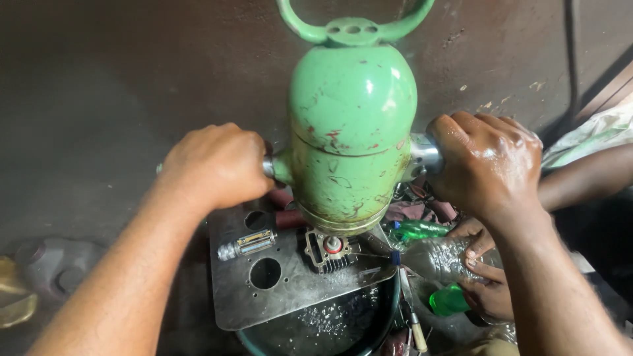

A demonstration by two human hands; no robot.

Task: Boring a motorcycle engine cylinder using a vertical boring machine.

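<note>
A big green power tool (351,132) with chipped paint and a loop at its top stands upright over a small finned metal part (330,252). My left hand (214,165) is closed around the tool's left side handle. My right hand (488,161), wet and shiny, grips the metal handle (423,153) on the right. The finned part rests on a grey metal plate (290,290) with round holes.
Another person's hand (484,277) holds a clear plastic bottle (438,258) with a green cap at the right. A basin of liquid (330,326) sits under the plate. A small cylindrical metal piece (247,245) lies on the plate. Green bottles (415,231) lie behind.
</note>
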